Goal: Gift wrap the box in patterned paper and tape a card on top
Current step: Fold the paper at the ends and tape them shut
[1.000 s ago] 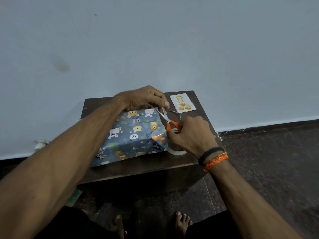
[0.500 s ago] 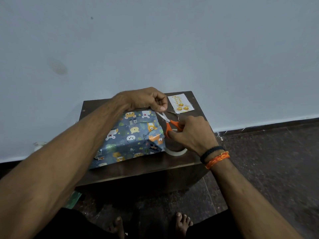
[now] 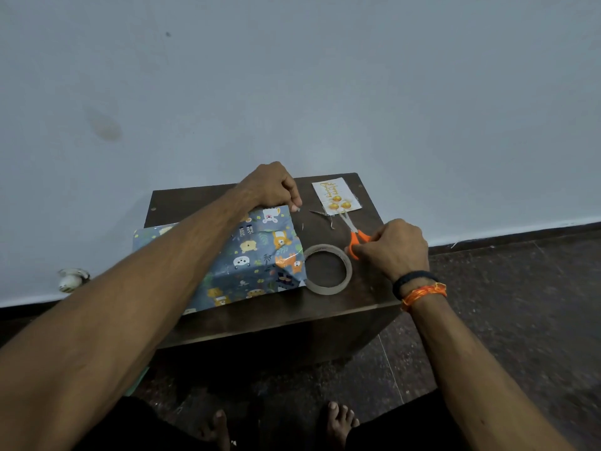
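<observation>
At the far edge of the wrapped box, the left hand (image 3: 271,187) is curled with its fingertips pinching a small pale strip that looks like a cut piece of tape (image 3: 295,208), held just above the box's back right corner. To the right, over the bare tabletop, the right hand (image 3: 395,247) grips the orange-handled scissors (image 3: 356,236), fingers wrapped round the handles; the steel blades point away toward the wall, their tips near the card, and whether the blades are parted cannot be told. That wrist wears a black band (image 3: 411,281) and an orange thread bracelet (image 3: 424,292).

The box wrapped in blue-grey paper printed with cartoon animals (image 3: 260,258) lies flat on the left and middle of the small dark brown wooden table (image 3: 325,314), partly under the left forearm. Just beside its right edge, touching or nearly so, a roll of pale brown tape (image 3: 327,269) lies flat on the table. Beyond the scissors, at the table's far right corner, lies the small white card with gold lettering and gold balls (image 3: 336,197), apart from the box. A few thin scraps (image 3: 320,213) lie on the wood between the card and the box.

The table stands against a pale blue-grey wall (image 3: 325,92). The floor is dark speckled stone (image 3: 520,320), bare feet (image 3: 340,421) show below, and a small white object (image 3: 71,279) sits at the wall's foot on the left.
</observation>
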Available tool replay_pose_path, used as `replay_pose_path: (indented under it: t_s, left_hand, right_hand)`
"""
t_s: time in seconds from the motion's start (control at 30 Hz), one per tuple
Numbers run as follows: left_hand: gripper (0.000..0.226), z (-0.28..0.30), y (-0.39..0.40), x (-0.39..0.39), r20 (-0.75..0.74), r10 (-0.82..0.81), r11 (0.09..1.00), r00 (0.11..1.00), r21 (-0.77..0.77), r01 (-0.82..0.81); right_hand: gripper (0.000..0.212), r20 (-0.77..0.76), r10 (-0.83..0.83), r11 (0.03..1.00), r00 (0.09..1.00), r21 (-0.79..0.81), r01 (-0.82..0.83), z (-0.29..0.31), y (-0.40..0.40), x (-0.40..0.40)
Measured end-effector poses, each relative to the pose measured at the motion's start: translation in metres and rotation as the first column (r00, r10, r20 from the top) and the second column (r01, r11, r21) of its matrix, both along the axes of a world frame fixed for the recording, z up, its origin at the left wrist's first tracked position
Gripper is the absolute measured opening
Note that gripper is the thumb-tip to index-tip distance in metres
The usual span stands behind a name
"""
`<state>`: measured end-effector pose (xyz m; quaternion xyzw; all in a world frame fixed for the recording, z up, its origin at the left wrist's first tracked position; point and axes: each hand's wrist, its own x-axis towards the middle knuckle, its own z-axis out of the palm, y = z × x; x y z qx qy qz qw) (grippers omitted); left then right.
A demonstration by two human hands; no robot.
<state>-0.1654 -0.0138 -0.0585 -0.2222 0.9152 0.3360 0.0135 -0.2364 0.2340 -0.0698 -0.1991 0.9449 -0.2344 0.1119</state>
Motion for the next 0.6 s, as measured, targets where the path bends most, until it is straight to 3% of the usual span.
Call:
replay_pose_path:
  t_s: [0.1,0.3,0.47,0.6]
  left_hand:
    - [0.016,-0.003,-0.002,0.001,0.045,0.023,0.999,0.999,-0.047,-0.021]
    - [0.011,-0.001,0.001,0.003,0.072,0.0,0.998,0.997,-0.067,0.005]
    - [0.009,0.003,0.003,0.004,0.013,0.002,0.995,1.0,-0.098,0.0]
    - [0.013,0.009,-0.002,0.01,-0.05,0.063,0.997,0.997,0.043,-0.061]
  right_hand:
    - [0.04,0.0,0.013,0.998,1.0,0.062,-0.013,-0.002,-0.002,0.002]
    - [0.016,0.105,0.029,0.998,0.994,-0.049,-0.024,0.001,-0.002,0.002]
    - [0.007,0.183,0.014,0.997,0.983,-0.083,0.001,0.0,0.0,0.001]
    - [0.009,0.198,0.038,0.996,0.98,-0.085,-0.021,-0.002,-0.002,0.001]
